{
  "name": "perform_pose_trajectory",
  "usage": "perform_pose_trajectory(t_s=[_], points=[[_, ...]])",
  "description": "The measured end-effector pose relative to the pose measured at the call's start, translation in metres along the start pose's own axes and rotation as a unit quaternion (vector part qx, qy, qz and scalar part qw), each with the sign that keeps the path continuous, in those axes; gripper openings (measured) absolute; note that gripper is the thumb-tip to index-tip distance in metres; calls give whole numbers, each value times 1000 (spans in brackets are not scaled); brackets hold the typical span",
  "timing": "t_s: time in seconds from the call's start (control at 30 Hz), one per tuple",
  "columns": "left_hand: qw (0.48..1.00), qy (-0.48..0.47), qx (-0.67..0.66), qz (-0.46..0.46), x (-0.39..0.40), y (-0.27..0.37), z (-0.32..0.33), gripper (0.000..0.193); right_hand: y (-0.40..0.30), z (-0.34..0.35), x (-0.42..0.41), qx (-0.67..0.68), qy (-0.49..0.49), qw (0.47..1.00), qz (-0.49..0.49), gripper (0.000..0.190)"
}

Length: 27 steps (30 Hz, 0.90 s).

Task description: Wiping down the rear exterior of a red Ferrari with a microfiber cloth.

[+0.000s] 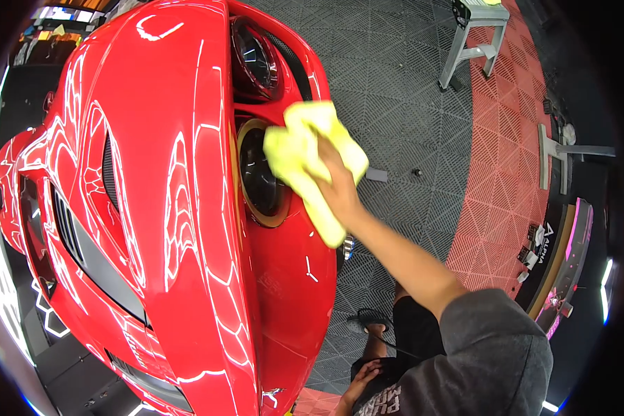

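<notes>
My right hand [342, 190] is closed around a bunched yellow microfiber towel [296, 156], blurred as if in motion. The towel lies over the right edge of a round tail light [257, 171] on a glossy red sports car [203, 130] and partly covers it. Whether the towel touches the lens cannot be seen. A second round tail light [257, 57] shows uncovered above it in the picture. My left hand [365, 375] holds nothing visible and rests on my black shorts. A prancing-horse emblem [273, 395] sits low on the bodywork.
Dark interlocking vented tiles [395, 119] form the floor, with a red tile strip [499, 156]. An aluminum step stool [473, 36] stands at the top right. A small grey block [377, 174] lies on the floor. An exhaust tip [348, 247] juts from the car.
</notes>
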<state>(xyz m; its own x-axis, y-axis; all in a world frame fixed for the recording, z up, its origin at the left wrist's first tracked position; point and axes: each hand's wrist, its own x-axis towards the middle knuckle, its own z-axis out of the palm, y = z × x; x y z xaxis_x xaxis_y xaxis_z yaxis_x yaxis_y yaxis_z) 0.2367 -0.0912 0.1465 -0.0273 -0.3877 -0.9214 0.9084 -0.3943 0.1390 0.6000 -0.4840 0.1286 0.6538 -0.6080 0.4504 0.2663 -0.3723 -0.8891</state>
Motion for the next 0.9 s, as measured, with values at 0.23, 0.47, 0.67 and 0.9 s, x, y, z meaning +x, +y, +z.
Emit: perform_pose_trajectory(t_s=[0.23,0.47,0.67,0.9], points=[[1000,-9,11,26,-5,-4,2,38,-34,11,29,49,51,989,133,40],[999,-32,-1,23,8,-10,8,39,-39,32,59,-86,-35,995,29,42],[999,-53,-11,0,11,-7,18,41,-38,12,13,-94,13,995,36,49],[999,-10,-51,10,-2,-23,17,42,-40,-9,-62,-54,-71,991,99,57]])
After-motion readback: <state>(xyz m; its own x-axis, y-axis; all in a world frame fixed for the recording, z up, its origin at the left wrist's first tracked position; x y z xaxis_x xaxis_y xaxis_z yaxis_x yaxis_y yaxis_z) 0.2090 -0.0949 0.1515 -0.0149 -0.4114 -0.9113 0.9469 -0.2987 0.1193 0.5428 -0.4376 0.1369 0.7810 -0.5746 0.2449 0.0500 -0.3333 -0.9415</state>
